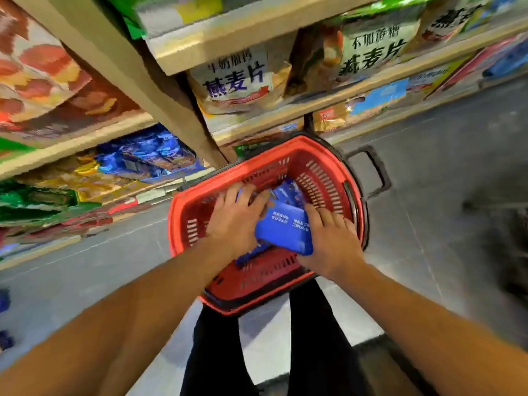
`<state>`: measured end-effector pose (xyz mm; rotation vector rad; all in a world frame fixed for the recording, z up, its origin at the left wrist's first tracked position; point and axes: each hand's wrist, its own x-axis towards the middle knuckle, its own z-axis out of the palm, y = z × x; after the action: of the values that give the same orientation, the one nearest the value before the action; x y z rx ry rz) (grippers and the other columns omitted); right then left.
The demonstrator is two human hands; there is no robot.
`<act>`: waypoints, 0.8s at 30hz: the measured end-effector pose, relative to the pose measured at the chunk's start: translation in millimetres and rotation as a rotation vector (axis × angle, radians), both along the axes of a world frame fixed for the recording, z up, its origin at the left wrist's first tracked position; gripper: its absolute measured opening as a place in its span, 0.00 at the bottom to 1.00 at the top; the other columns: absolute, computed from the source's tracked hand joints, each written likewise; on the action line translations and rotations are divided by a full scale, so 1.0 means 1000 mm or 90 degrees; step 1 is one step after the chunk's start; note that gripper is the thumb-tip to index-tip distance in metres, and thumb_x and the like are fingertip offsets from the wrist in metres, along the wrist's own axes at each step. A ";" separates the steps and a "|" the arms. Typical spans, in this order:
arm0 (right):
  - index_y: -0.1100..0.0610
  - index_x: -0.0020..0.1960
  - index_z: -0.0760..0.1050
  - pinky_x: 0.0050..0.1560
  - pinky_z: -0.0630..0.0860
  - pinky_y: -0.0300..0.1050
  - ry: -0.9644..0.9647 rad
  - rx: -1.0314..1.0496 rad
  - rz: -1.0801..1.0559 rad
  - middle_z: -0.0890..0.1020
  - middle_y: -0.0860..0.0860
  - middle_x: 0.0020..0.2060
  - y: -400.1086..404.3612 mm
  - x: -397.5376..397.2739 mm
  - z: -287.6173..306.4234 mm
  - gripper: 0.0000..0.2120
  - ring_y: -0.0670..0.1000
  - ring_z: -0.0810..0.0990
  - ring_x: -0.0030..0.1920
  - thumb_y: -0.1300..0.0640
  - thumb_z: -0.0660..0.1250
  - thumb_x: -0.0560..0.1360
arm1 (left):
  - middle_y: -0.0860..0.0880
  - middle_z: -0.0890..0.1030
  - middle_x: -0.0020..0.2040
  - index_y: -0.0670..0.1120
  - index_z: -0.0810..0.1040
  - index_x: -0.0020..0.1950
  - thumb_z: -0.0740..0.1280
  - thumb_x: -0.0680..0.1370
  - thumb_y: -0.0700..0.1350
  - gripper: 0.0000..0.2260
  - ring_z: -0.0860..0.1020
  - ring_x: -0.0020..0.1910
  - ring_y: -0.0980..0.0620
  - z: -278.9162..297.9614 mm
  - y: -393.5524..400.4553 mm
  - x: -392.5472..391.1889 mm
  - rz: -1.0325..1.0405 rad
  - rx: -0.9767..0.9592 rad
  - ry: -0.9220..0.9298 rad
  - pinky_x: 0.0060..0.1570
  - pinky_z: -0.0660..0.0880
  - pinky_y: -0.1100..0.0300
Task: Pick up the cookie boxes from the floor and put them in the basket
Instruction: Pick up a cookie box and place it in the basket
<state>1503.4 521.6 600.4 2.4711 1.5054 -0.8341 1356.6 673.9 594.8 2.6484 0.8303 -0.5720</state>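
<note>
Both forearms reach down into red basket (183, 221) on floor. L hand (234, 221) + R hand (328, 238) grip blue box (285, 230) from each side, fingers curled on it, box inside basket atop other blue boxes, prob. Step: placing. Next: let go, fetch more from floor.

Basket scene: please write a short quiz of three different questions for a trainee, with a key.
1. True or false: the blue box is inside the red basket.
2. Which hands touch the box? A) left only B) right only C) both
3. Fill in: the basket stands on the ___, beside the shelves.

Key: 1. True. 2. C: the left hand lies on the box's left end, the right hand grips its right end. 3. floor.
</note>
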 end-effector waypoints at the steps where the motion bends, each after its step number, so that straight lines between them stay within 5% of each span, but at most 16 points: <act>1: 0.54 0.77 0.56 0.64 0.67 0.56 0.002 -0.004 -0.036 0.72 0.53 0.64 0.001 -0.007 -0.015 0.52 0.59 0.72 0.63 0.37 0.72 0.60 | 0.46 0.60 0.72 0.53 0.56 0.76 0.76 0.62 0.52 0.46 0.56 0.72 0.41 -0.017 0.007 0.001 -0.025 -0.005 0.003 0.67 0.60 0.46; 15: 0.58 0.74 0.55 0.64 0.66 0.52 0.004 -0.094 -0.226 0.68 0.55 0.66 0.009 0.007 -0.236 0.46 0.59 0.69 0.64 0.42 0.74 0.66 | 0.45 0.59 0.75 0.52 0.56 0.76 0.74 0.66 0.42 0.43 0.54 0.75 0.39 -0.256 0.033 0.078 -0.221 0.018 -0.015 0.71 0.56 0.42; 24: 0.54 0.77 0.42 0.61 0.70 0.54 0.006 -0.155 -0.272 0.62 0.55 0.70 0.007 0.044 -0.347 0.53 0.60 0.66 0.68 0.41 0.74 0.68 | 0.44 0.58 0.77 0.50 0.57 0.76 0.73 0.67 0.41 0.42 0.52 0.77 0.40 -0.370 0.027 0.142 -0.336 0.064 -0.041 0.71 0.54 0.42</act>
<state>1547.8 528.7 253.4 2.6308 0.8202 -1.0205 1498.2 700.8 224.5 2.9655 0.1302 -0.5702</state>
